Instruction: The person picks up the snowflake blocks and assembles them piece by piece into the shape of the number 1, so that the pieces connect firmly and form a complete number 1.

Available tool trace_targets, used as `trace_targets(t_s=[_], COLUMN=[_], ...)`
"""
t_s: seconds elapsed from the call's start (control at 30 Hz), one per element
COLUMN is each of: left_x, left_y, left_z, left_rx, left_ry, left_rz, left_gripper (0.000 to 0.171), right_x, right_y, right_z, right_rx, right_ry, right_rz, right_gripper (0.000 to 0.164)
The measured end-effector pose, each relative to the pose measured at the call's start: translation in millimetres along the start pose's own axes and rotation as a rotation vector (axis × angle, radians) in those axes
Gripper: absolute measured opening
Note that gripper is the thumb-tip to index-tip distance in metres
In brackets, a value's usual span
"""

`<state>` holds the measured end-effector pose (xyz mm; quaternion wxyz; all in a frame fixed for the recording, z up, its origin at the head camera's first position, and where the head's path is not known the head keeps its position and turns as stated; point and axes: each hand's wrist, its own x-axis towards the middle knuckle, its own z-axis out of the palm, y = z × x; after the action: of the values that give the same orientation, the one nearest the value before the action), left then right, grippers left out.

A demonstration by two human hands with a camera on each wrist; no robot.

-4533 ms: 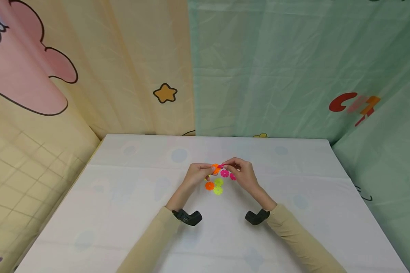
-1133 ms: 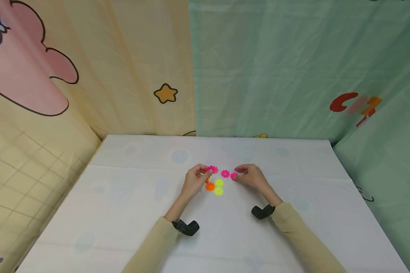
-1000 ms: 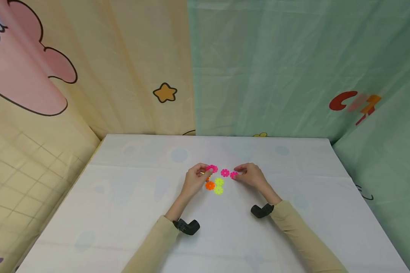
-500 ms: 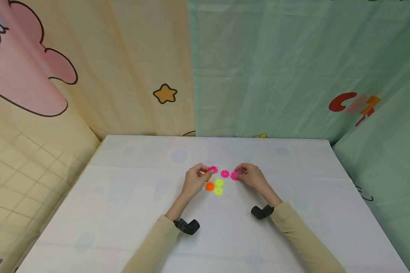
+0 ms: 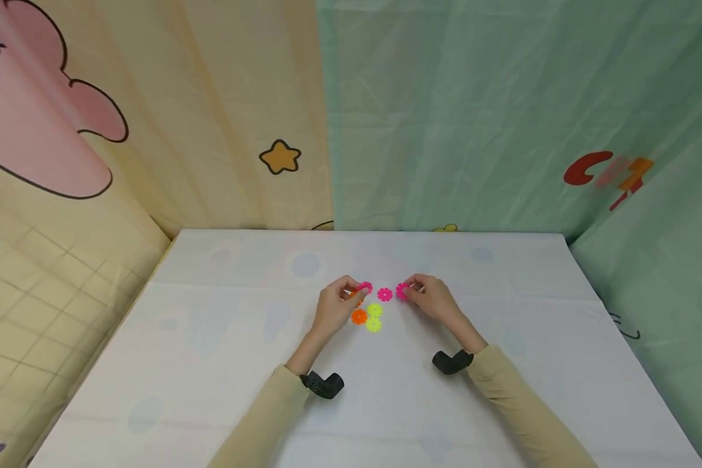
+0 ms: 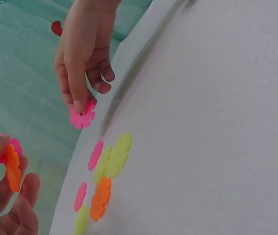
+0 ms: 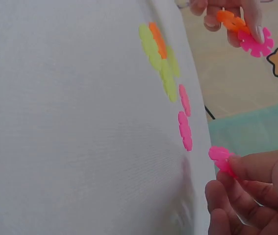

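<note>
My left hand (image 5: 332, 305) pinches a pink flower-shaped interlocking disc (image 7: 256, 43) joined to an orange disc (image 6: 13, 169). Thumb and fingers of my right hand (image 5: 435, 300) pinch another pink disc (image 6: 83, 116), held above the table. Between the hands, a loose pink disc (image 5: 385, 294) lies on the cloth; the right wrist view shows a second pink disc (image 7: 184, 100) beside it. Nearer to me lie an orange disc (image 5: 359, 317) and yellow-green discs (image 5: 374, 324), close together. The left hand partly hides its orange disc in the head view.
A white cloth with pale spots covers the table (image 5: 210, 383). Behind it hang a cream curtain (image 5: 228, 117) and a green curtain (image 5: 444, 117). A black wrist camera (image 5: 323, 385) sits on the left wrist, another black camera (image 5: 452, 362) on the right.
Earlier the hands met over the orange and pink discs; they have since parted, the joined pair staying in the left hand. The right hand has taken a pink disc from the table and lifted it.
</note>
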<state>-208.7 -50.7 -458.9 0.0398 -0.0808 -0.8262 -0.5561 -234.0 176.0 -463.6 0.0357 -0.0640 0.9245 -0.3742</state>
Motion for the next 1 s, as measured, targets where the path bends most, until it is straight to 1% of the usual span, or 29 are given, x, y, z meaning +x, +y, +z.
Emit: trace_targets(t_s=[0.23,0.47,0.63,0.83,1.0], left_x=[0.7,-0.3,-0.6,-0.2,-2.7], left_y=[-0.7,1.4,2.7,5.5,7.2], left_z=[1.4,4.4,7.9,10.4,11.8], left_rx=[0.014,0.029,0.038,0.021,0.053], left_ry=[0.002,-0.002,-0.011,-0.025,-0.009], left_rz=[0.004,0.024,0.028,0.042,0.064], left_gripper=[0.015,0.017,0.017,0.018,0.019], right_x=[-2,-7,-10,-12,-13], right_y=[-14,-23,-30,-38,-44], right_z=[-2,-3,-4,-4,-3], right_rx=[0.094,0.173,0.240,0.306,0.375], right_ry=[0.095,0.178,0.206,0.229,0.226], right_rz=[-0.017,-0.072,-0.111,-0.142,-0.159], right_gripper=[0.025,0.021,0.020,0.018,0.017])
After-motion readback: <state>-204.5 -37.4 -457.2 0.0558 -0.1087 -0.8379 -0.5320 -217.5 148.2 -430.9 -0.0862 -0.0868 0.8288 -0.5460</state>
